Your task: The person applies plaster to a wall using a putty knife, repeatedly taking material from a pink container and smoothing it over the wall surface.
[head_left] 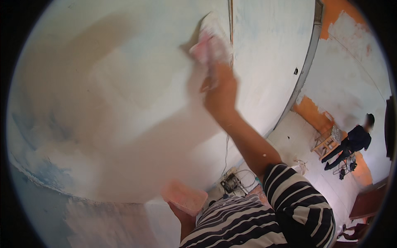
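My right hand is raised high and closed around the handle of a putty knife. White and pink smears cover its wide blade, which is at the pale wall, close to a vertical seam; motion blurs it somewhat. Low in front of my striped shirt, my left hand grips a flat, pinkish putty board. Most of the left fingers are hidden behind that board. Whitish and bluish patches mark the wall, and my arm throws a broad shadow over it.
A cable hangs down the wall to a dark device on the floor. Far right, a person in dark clothes is beside a wooden stool. A grey frame strip edges the wall; orange paint shows beyond.
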Available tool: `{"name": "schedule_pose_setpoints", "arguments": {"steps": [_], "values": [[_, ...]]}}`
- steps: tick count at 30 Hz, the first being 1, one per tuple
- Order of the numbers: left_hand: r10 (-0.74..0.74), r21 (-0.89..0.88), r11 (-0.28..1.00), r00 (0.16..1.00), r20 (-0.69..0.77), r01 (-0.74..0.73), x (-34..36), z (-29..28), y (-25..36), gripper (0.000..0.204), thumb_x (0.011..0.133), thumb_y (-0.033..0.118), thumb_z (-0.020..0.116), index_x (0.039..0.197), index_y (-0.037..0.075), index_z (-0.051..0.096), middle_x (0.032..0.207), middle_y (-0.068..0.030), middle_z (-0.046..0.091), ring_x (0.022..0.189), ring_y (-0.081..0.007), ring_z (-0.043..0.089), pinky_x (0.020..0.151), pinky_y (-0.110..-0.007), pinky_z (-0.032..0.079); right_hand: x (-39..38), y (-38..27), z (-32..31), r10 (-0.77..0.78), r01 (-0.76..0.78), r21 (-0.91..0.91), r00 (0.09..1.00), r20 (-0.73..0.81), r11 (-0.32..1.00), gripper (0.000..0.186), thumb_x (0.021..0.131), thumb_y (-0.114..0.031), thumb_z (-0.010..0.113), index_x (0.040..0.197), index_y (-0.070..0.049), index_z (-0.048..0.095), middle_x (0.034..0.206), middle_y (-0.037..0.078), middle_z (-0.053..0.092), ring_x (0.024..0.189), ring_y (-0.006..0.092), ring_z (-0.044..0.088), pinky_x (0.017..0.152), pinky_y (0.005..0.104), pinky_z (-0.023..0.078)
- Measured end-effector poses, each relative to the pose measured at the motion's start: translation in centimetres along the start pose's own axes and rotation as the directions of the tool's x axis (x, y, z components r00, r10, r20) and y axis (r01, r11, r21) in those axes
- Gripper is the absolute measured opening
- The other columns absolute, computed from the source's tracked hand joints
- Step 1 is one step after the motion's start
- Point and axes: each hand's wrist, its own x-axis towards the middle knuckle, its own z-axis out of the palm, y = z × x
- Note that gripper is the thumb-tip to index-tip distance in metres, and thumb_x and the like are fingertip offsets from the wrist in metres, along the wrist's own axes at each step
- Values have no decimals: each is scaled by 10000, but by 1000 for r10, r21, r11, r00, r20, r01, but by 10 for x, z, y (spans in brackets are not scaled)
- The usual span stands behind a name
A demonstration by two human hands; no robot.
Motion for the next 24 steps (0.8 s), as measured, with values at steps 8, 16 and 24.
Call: {"name": "schedule_pose_setpoints", "arguments": {"steps": [8, 16, 24], "values": [[212, 227, 951, 977, 9, -208, -23, -14, 0, 703, 964, 687, 317, 1427, 164, 399, 1298, -67, 542, 1160, -294, 579, 949, -511, 516, -137, -47, -30, -123, 80, 148, 943, 308, 986, 695, 764, 98, 528, 1447, 52, 409, 1423, 253, 492, 1265, 366, 538, 1002, 427, 473], [234, 156, 964, 966, -115, -215, -35, -14, -15, 710, 952, 683, 366, 1407, 141, 416, 1301, -79, 549, 1151, -305, 581, 950, -525, 508, -54, -6, 23, -57, 58, -30, 998, 36, 998, 333, 709, 82, 595, 1036, 25, 572, 810, 199, 558, 772, 396, 550, 693, 505, 455], [334, 75, 942, 898, -287, -327, -62, 1, -17, 668, 953, 659, 391, 1392, 157, 433, 1315, -63, 529, 1182, -301, 550, 936, -532, 509, -122, -32, -25, -190, 161, 302, 979, 71, 940, 735, 730, 175, 467, 1452, 61, 388, 1434, 270, 473, 1235, 363, 570, 1026, 445, 466]]}}
